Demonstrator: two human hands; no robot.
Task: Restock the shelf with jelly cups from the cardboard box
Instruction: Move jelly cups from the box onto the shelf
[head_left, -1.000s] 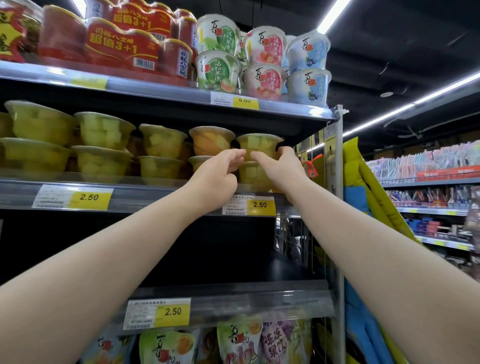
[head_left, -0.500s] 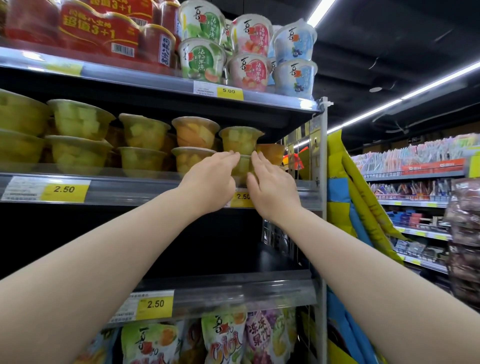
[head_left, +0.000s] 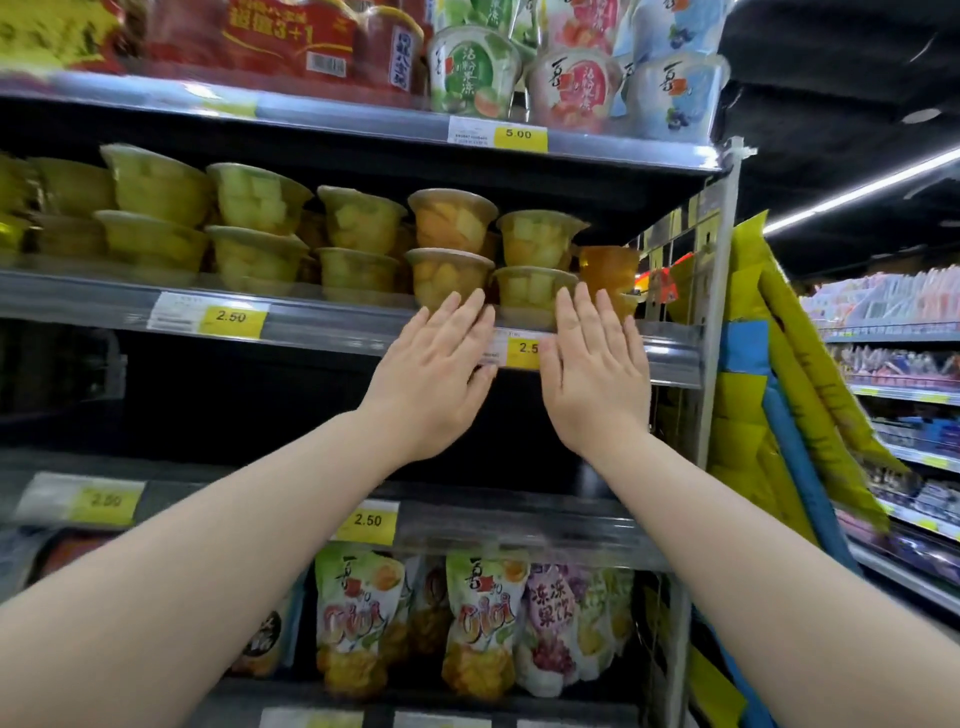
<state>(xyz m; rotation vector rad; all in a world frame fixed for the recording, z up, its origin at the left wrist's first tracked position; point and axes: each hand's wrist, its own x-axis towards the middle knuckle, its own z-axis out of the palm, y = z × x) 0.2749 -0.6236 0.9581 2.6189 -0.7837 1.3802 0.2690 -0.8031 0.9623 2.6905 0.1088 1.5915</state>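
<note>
Clear jelly cups with yellow and orange fruit stand two high along the middle shelf. The rightmost stack sits just above my hands, with an orange cup to its right. My left hand and my right hand are both flat with straight fingers, in front of the shelf's front rail, holding nothing. Their fingertips reach the rail just below the bottom cups. No cardboard box is in view.
Large lidded jelly cups and red packs fill the top shelf. The shelf under my hands is dark; below it hang jelly pouches. A metal upright ends the rack, with yellow and blue bags beside it. Another aisle's shelves lie far right.
Both hands let go of the rightmost cup stack and drew back and down to the shelf's front rail, fingers now straight. The view has tilted down.
</note>
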